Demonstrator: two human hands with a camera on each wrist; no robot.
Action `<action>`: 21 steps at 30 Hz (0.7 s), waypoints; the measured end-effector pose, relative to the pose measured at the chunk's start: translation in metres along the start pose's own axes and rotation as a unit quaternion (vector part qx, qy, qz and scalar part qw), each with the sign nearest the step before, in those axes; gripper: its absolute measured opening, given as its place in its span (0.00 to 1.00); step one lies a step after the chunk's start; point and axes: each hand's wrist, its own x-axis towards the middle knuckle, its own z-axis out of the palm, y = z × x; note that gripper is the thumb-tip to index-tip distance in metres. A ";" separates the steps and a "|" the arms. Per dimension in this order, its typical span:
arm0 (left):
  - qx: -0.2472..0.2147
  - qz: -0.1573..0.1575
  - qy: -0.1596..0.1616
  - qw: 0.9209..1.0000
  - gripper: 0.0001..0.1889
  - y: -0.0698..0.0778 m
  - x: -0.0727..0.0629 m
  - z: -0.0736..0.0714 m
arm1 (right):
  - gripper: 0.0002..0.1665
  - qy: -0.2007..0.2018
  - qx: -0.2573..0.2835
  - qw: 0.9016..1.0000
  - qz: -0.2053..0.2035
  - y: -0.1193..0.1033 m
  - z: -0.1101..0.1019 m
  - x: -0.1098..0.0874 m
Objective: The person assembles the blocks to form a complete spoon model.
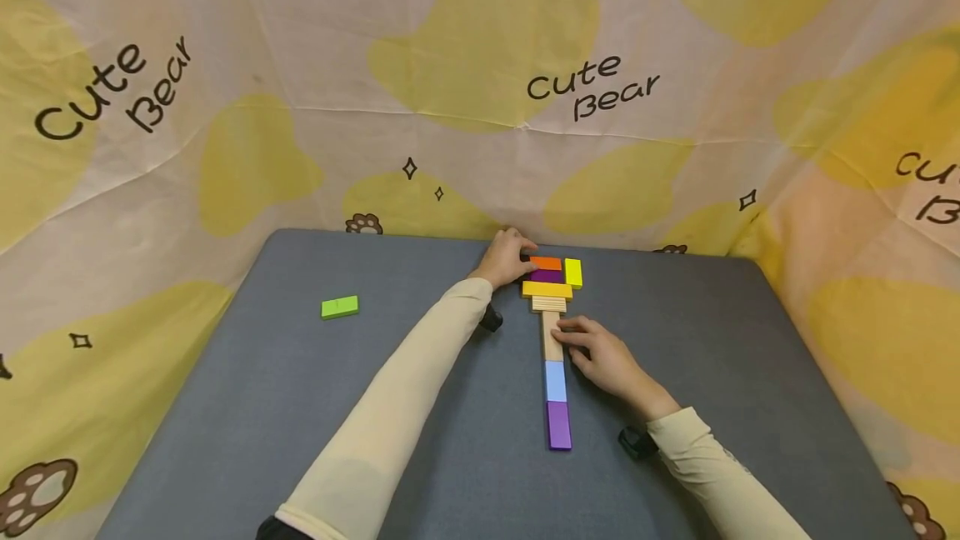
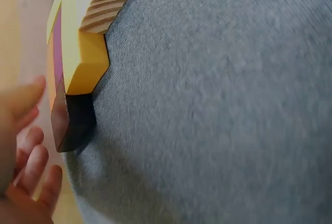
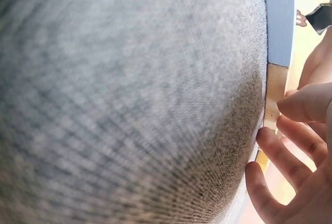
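On the grey table, blocks form a long row: a purple block (image 1: 558, 426), a light blue block (image 1: 555, 382) and a plain wood block (image 1: 552, 340), then ridged wood ends (image 1: 548, 304). Beyond, a yellow-orange block (image 1: 547, 290) lies crosswise, with a dark purple block (image 1: 548, 277), an orange block (image 1: 545, 263) and a bright yellow block (image 1: 573, 273). My left hand (image 1: 508, 258) is at the far left of this cluster, beside a black block (image 2: 80, 117), fingers spread. With loosely bent fingers, my right hand (image 1: 606, 358) touches the plain wood block.
A bright green block (image 1: 340, 307) lies alone on the left of the table (image 1: 360, 407). Behind the table's far edge hangs a patterned cloth (image 1: 480, 65), close to my left hand. The cloth also runs along both sides.
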 end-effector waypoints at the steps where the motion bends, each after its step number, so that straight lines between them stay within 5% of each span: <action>1: 0.011 0.014 -0.009 1.000 0.22 -0.001 0.001 0.000 | 0.25 0.001 0.000 1.000 0.001 0.000 0.000 0.000; 10: 0.112 0.135 -0.091 0.980 0.26 -0.004 -0.003 0.004 | 0.24 0.001 0.004 1.000 0.004 0.001 0.000 0.000; 21: 0.149 0.152 -0.097 0.972 0.25 -0.003 -0.007 0.001 | 0.24 -0.009 0.007 1.000 0.009 0.002 -0.001 0.000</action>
